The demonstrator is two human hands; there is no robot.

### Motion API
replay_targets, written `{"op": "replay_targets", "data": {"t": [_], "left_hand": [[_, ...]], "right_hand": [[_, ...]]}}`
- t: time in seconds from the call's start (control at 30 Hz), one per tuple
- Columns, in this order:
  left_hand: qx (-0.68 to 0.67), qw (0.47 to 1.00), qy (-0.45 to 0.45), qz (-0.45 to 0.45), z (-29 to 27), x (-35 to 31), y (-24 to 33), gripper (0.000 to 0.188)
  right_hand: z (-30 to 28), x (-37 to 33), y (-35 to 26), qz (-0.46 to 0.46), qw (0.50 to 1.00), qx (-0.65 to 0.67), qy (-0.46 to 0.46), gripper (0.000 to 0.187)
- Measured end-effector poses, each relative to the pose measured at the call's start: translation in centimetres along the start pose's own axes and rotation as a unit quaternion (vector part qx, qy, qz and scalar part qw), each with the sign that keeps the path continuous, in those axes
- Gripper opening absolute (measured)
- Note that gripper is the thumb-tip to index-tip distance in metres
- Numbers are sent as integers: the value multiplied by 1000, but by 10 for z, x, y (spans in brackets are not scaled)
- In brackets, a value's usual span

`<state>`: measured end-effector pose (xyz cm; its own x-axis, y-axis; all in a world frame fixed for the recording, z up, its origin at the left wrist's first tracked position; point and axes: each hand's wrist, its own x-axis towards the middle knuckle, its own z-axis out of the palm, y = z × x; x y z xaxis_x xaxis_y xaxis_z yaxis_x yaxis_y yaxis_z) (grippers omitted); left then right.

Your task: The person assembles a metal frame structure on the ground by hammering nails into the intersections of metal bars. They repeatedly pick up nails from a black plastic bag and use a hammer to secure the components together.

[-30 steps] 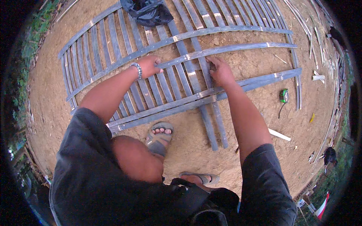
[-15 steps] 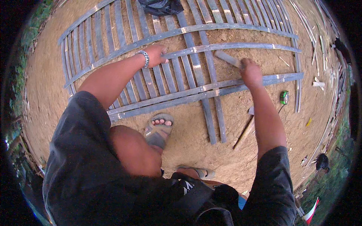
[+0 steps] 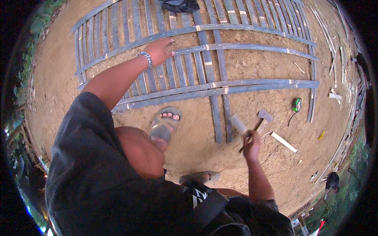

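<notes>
A large grid of dark-grey bamboo slats (image 3: pixel 202 93) lies on the ground before me. My left hand (image 3: pixel 159 51), with a chain bracelet at the wrist, grips the left end of a long crosswise slat (image 3: pixel 244 46). My right hand (image 3: pixel 252 146) is lowered to the right of the grid, closed around a short hand tool (image 3: pixel 238 122). That tool has a broad pale-grey end, and motion blur hides its exact kind. Just beyond this hand a hatchet (image 3: pixel 265 115) lies on the soil, its handle partly behind the hand.
A green-and-black tape measure (image 3: pixel 297 104) and a pale bamboo piece (image 3: pixel 283 142) lie at right. A black plastic bag (image 3: pixel 180 5) sits on the grid's far side. Thin strips (image 3: pixel 327 37) litter the far right. My sandalled foot (image 3: pixel 169 118) stands by the near slats.
My right hand has swung down toward me with the tool, from above the grid to beside the hatchet. The left hand keeps its hold; the view has shifted slightly.
</notes>
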<state>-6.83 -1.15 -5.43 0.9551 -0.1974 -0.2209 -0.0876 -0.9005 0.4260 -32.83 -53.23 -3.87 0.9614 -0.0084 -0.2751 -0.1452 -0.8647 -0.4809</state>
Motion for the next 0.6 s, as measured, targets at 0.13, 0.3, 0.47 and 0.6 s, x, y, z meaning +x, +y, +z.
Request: {"op": "replay_targets", "data": {"t": [0.13,0.3,0.47,0.6], "left_hand": [[-55,995,14,-86,-36,-43,-11,51],[-49,983,71,-164,-67,-127,-61,52],[-1,951,68,-300,-75,-268,-51,51],[83,943,15,-323,-30,-447,-70,50]], "right_hand": [[39,-53,-30,-114,982,-32,-147,33],[70,-67,-22,-156,966,-63,-199,40],[71,-47,-10,-205,944,-104,-239,41],[57,-2,-70,-129,913,-162,-350,42]]}}
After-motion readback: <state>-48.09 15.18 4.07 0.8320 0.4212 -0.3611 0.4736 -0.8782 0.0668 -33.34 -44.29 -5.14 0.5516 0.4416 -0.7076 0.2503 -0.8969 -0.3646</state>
